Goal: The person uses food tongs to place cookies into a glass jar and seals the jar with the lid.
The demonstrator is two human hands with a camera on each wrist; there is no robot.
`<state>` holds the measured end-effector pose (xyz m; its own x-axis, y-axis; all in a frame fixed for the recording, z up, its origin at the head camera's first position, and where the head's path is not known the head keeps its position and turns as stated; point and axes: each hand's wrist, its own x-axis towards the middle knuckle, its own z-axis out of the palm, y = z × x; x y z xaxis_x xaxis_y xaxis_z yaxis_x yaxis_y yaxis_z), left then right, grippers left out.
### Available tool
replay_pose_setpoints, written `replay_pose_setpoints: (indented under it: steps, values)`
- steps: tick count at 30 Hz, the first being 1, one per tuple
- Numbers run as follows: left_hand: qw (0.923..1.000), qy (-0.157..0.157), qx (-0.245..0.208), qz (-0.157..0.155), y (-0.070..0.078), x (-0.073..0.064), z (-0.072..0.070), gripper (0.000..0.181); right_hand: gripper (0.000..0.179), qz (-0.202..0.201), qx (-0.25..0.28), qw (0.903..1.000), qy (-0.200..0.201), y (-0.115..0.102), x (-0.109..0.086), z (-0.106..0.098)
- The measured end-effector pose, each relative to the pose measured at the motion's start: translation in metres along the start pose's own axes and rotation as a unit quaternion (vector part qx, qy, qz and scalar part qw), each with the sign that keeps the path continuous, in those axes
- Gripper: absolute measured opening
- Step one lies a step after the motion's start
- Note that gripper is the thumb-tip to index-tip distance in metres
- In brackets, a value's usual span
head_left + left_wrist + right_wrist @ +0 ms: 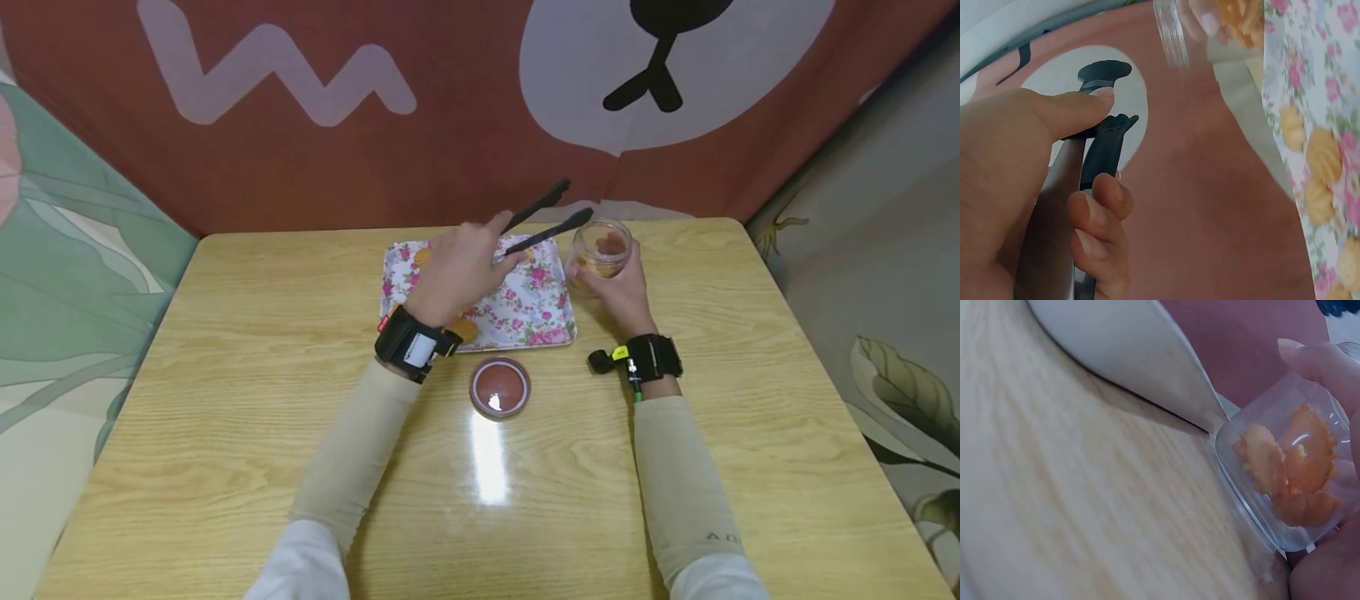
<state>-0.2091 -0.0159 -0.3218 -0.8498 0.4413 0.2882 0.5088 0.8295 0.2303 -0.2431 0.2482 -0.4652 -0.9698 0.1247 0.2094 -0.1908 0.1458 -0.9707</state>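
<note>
Tongs (551, 232) are gripped in the left hand (465, 267); the thumb bears on one arm and the curled fingers close round the other. The two dark tips stand apart, and no item is visible between them. Jar (579, 252), clear and uncapped, is gripped in the right hand (626, 287) with the thumb on the near left wall and the hand wrapped round the right side.

Governing relation: the jar lies to the right of the left hand, just beyond the right edge of the floral tray (517, 310). The long axis of the tongs runs rightward and away from the person, so the tips sit at the far-left side of the jar mouth. The nearer tip overlaps the rim in the head view; whether it is above or behind the rim cannot be told. Any entry into the mouth would, by judgement, require the tips to swing toward the person and to the right.

Cookies (1310, 450) rest inside the jar. Further cookies on the tray (1324, 155) lie at its left side and along its far edge. Round lid (500, 388) lies on the table (225, 375), on the person's side of the tray.
</note>
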Motion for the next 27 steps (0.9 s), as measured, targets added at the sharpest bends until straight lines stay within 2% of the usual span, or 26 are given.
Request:
replay_pose_setpoints:
  steps: [5,11,16,27]
  values:
    - [0.9998,0.010,0.005,-0.019,-0.018,-0.011,-0.006,0.061,0.085,-0.004,-0.001,1.0000,-0.003,-0.001,-0.001,0.001]
    - [0.9986,0.005,0.011,-0.052,-0.037,-0.024,-0.005,0.064,0.084,-0.004,-0.005,1.0000,-0.005,-0.002,-0.002,0.001]
    - [0.9971,-0.011,0.011,-0.074,-0.047,-0.035,0.000,0.063,0.083,-0.004,-0.008,1.0000,-0.003,-0.002,-0.002,0.001]
    - [0.9918,-0.079,-0.012,-0.099,-0.061,-0.052,0.022,0.056,0.085,0.011,-0.005,0.9999,-0.003,-0.001,-0.003,0.000]
